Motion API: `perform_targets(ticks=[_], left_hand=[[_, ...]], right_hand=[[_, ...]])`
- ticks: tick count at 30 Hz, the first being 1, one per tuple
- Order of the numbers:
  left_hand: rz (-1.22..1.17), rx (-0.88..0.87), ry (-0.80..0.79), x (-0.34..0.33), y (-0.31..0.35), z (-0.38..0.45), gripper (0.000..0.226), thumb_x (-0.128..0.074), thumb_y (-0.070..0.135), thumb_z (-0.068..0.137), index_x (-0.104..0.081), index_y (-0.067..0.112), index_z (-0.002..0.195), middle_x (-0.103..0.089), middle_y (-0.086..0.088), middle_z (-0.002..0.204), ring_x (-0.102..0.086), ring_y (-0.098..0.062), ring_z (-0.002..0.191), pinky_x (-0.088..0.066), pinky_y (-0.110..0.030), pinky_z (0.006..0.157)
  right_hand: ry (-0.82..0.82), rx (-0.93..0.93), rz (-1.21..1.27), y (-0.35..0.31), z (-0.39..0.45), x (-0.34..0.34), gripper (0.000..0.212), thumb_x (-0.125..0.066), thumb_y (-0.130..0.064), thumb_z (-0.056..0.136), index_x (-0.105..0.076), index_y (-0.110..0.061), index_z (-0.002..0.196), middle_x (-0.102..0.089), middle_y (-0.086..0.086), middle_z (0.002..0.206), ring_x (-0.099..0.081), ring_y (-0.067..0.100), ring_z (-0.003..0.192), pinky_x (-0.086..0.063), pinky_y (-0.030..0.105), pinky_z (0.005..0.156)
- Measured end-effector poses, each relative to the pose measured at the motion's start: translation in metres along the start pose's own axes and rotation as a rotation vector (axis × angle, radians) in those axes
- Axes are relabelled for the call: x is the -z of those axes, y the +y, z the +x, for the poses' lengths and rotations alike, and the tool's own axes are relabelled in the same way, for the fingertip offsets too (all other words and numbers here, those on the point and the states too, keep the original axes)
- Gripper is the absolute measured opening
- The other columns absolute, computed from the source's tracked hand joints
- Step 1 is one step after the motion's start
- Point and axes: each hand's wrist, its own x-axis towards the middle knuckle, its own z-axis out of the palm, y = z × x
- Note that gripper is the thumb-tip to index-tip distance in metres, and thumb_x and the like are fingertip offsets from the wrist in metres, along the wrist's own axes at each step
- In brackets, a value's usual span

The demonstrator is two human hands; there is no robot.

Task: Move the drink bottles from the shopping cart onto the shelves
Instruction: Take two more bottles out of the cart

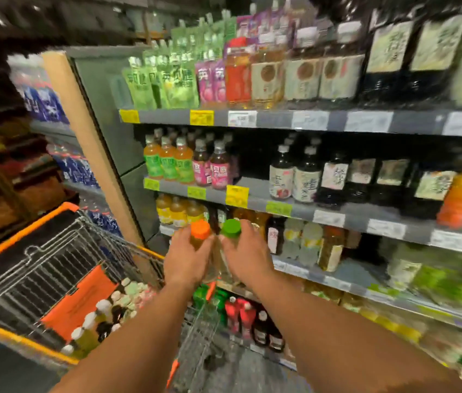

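Note:
My left hand (185,258) grips a bottle with an orange cap (200,230). Beside it, my right hand (245,258) grips a bottle with a green cap (231,227). Both bottles are held upright in front of the third shelf (337,282), close together and above the cart's right edge. The shopping cart (54,268) stands at lower left, and several white-capped drink bottles (102,316) lie in its basket next to an orange flap.
Shelves (280,120) packed with drink bottles and pouches fill the right side on several levels. A gap shows on the second shelf (252,182) between pink and dark bottles. A beige end panel (82,137) stands left of the shelves, with blue packs behind it.

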Motion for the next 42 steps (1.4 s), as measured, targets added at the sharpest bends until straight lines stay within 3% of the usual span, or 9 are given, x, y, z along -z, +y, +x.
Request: perform_targets(ticks=[3, 10, 16, 21, 26, 33, 37, 42], left_hand=[[-0.042, -0.054, -0.089, -0.045, 0.059, -0.027, 0.035, -0.059, 0.059, 0.086, -0.061, 0.03, 0.107, -0.06, -0.001, 0.109, -0.059, -0.029, 0.103, -0.047, -0.041, 0.083], [-0.145, -0.174, -0.304, -0.146, 0.179, -0.112, 0.038, -0.056, 0.065, 0.082, -0.059, 0.03, 0.098, -0.06, 0.004, 0.097, -0.06, -0.023, 0.095, -0.049, -0.039, 0.081], [-0.182, -0.215, -0.402, -0.193, 0.235, -0.153, 0.043, -0.048, 0.073, 0.077, -0.058, 0.036, 0.096, -0.057, 0.007, 0.099, -0.057, -0.019, 0.095, -0.047, -0.037, 0.082], [-0.183, -0.201, -0.464, -0.22, 0.241, -0.146, 0.039, -0.053, 0.067, 0.081, -0.062, 0.036, 0.104, -0.058, 0.009, 0.102, -0.057, -0.018, 0.099, -0.048, -0.041, 0.089], [-0.196, -0.177, -0.499, -0.255, 0.226, -0.121, 0.031, -0.064, 0.051, 0.087, -0.06, 0.035, 0.113, -0.059, 0.008, 0.11, -0.057, -0.019, 0.106, -0.046, -0.038, 0.093], [-0.278, -0.102, -0.569, -0.295, 0.197, -0.082, 0.031, -0.062, 0.03, 0.091, -0.041, 0.052, 0.102, -0.058, 0.012, 0.107, -0.058, -0.019, 0.098, -0.05, -0.044, 0.087], [-0.26, -0.096, -0.634, -0.313, 0.186, -0.067, 0.038, -0.062, 0.022, 0.093, -0.04, 0.049, 0.108, -0.058, 0.007, 0.11, -0.058, -0.02, 0.1, -0.05, -0.045, 0.088], [-0.264, -0.059, -0.672, -0.335, 0.18, -0.057, 0.039, -0.065, 0.017, 0.091, -0.042, 0.043, 0.108, -0.061, 0.007, 0.109, -0.059, -0.019, 0.1, -0.051, -0.044, 0.09]], right_hand=[[0.083, -0.069, -0.019, 0.047, -0.018, 0.066, 0.048, -0.051, -0.058, 0.088, -0.045, -0.024, 0.122, -0.058, 0.004, 0.118, -0.056, 0.03, 0.109, -0.047, 0.041, 0.087], [0.243, -0.193, -0.087, 0.157, -0.073, 0.204, 0.04, -0.055, -0.053, 0.089, -0.047, -0.024, 0.116, -0.06, 0.004, 0.111, -0.061, 0.029, 0.102, -0.047, 0.039, 0.08], [0.293, -0.256, -0.13, 0.214, -0.097, 0.263, 0.033, -0.055, -0.049, 0.09, -0.047, -0.026, 0.112, -0.061, 0.002, 0.106, -0.062, 0.028, 0.096, -0.051, 0.04, 0.076], [0.277, -0.259, -0.136, 0.24, -0.09, 0.263, 0.032, -0.054, -0.049, 0.09, -0.046, -0.024, 0.108, -0.061, 0.003, 0.102, -0.062, 0.028, 0.094, -0.051, 0.04, 0.075], [0.283, -0.266, -0.195, 0.264, -0.062, 0.241, 0.029, -0.057, -0.046, 0.089, -0.048, -0.023, 0.105, -0.062, 0.003, 0.093, -0.046, 0.026, 0.099, -0.044, 0.036, 0.073], [0.221, -0.378, -0.165, 0.288, -0.015, 0.194, 0.038, -0.062, -0.031, 0.089, -0.046, -0.023, 0.122, -0.066, 0.002, 0.103, -0.05, 0.027, 0.102, -0.046, 0.037, 0.079], [0.21, -0.44, -0.135, 0.296, 0.006, 0.177, 0.038, -0.066, -0.024, 0.087, -0.049, -0.02, 0.121, -0.065, 0.003, 0.109, -0.055, 0.029, 0.103, -0.048, 0.036, 0.081], [0.209, -0.477, -0.105, 0.307, 0.025, 0.174, 0.028, -0.065, -0.019, 0.086, -0.05, -0.026, 0.109, -0.064, -0.002, 0.101, -0.062, 0.023, 0.091, -0.05, 0.035, 0.074]])
